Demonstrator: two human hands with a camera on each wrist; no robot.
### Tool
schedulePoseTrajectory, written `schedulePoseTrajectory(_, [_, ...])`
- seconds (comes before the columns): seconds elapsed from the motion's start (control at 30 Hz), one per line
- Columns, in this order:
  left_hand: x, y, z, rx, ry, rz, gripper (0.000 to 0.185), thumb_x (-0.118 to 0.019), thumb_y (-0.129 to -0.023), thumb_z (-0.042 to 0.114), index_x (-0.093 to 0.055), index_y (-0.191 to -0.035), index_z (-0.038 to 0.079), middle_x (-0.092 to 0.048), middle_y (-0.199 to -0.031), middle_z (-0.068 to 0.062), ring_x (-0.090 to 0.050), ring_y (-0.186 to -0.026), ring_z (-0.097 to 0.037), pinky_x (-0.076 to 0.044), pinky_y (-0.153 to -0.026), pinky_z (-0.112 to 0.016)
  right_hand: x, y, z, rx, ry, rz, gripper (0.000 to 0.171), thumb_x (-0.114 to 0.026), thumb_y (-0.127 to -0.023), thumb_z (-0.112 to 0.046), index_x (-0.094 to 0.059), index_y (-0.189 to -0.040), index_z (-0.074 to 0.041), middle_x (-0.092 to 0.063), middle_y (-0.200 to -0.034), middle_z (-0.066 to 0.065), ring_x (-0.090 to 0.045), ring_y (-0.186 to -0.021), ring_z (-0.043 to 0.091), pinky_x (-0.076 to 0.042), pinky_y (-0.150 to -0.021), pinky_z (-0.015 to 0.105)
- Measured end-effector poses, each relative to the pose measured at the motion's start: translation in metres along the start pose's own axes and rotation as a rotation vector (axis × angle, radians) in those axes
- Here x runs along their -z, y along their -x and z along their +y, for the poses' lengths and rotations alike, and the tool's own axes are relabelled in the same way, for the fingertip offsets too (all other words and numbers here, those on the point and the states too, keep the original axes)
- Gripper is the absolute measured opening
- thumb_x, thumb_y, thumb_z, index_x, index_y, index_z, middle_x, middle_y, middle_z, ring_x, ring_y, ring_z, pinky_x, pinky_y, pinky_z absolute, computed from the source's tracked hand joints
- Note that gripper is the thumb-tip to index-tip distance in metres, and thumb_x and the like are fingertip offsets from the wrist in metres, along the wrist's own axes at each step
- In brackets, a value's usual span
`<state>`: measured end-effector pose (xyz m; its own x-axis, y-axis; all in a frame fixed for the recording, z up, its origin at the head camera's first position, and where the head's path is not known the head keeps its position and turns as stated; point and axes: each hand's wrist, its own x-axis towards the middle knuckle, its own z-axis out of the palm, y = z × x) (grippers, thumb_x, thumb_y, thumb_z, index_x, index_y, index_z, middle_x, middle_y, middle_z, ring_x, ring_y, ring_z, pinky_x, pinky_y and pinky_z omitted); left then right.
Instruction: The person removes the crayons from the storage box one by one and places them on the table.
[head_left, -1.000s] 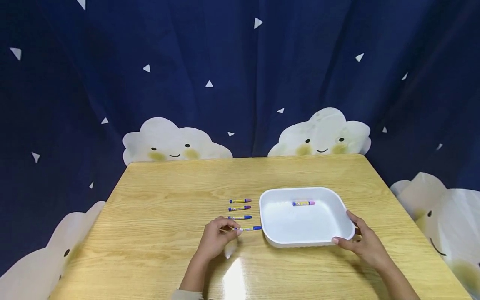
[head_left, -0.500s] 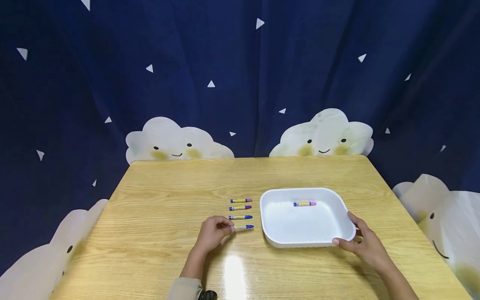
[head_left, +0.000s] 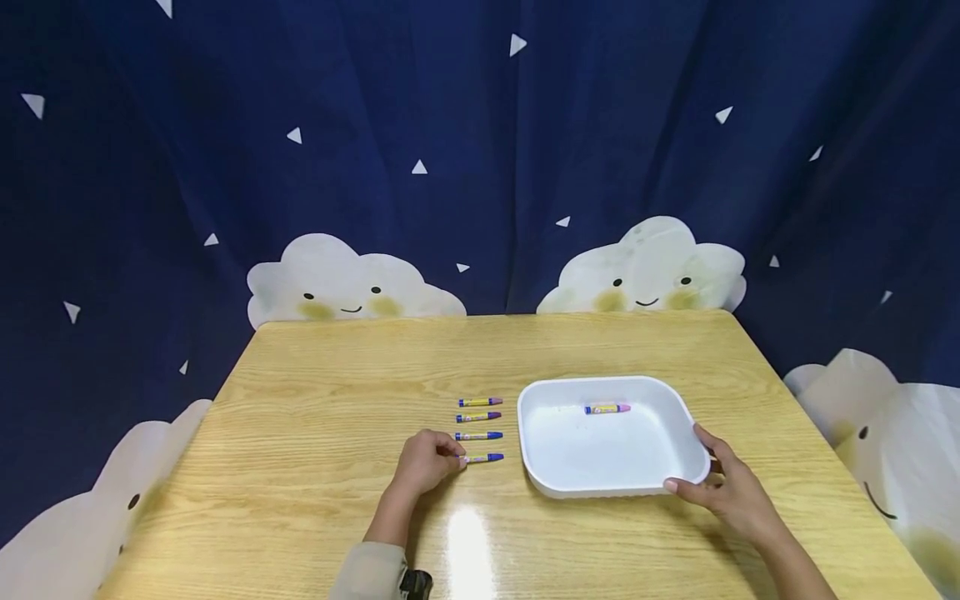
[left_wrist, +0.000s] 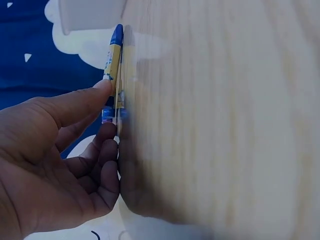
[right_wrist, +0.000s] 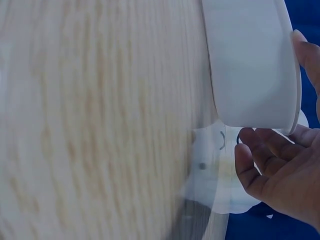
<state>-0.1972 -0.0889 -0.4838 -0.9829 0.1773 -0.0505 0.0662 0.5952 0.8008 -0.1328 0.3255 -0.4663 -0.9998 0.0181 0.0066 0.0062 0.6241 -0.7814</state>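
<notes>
My left hand (head_left: pixel 426 461) is low over the table, its thumb and fingers pinching the rear end of a blue crayon (head_left: pixel 486 458) with a yellow wrapper. In the left wrist view, the crayon's blue tip (left_wrist: pixel 117 35) points away from the hand, along the tabletop. Just beyond it lie another blue crayon (head_left: pixel 480 436), a dark purple crayon (head_left: pixel 480 416) and a lighter purple crayon (head_left: pixel 480 402), roughly parallel. My right hand (head_left: pixel 731 492) grips the near right corner of a white plastic tray (head_left: pixel 611 490), thumb on the rim. Inside the tray rests a pink crayon (head_left: pixel 607 409).
The wooden table (head_left: pixel 322 392) stretches out to the left of the crayons. A navy curtain (head_left: pixel 480 125) with white triangles and cloud faces hangs behind and at both sides. Light glares off the table's front (head_left: pixel 468 550).
The pinched blue crayon has moved left, away from the tray's wall, and now lines up with the other crayons. My right hand and the tray stay about where they were.
</notes>
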Motion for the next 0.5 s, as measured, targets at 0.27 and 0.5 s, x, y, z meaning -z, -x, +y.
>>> schedulePoseTrajectory(0.27, [-0.0002, -0.0010, 0.0011, 0.012, -0.039, 0.019, 0.005, -0.076, -0.074, 0.005, -0.071, -0.076, 0.007, -0.058, -0.069, 0.004, -0.050, -0.067, -0.013, -0.043, -0.061, -0.030, -0.0007, 0.0005, -0.0007, 0.011, 0.002, 0.013, 0.098, -0.080, -0.074, -0.025, -0.019, -0.144, 0.006, -0.038, -0.133, 0.028, -0.050, -0.101, 0.036, -0.048, -0.063, 0.024])
schedulePoseTrajectory(0.5, [0.0009, -0.0002, 0.0035, 0.035, -0.033, -0.003, 0.006, -0.075, -0.077, 0.008, -0.072, -0.081, 0.006, -0.057, -0.073, 0.002, -0.049, -0.068, -0.015, -0.043, -0.059, -0.029, -0.0001, 0.0005, -0.0001, 0.003, -0.004, 0.007, 0.099, -0.080, -0.074, -0.025, -0.018, -0.145, 0.005, -0.036, -0.134, 0.029, -0.049, -0.102, 0.038, -0.048, -0.064, 0.024])
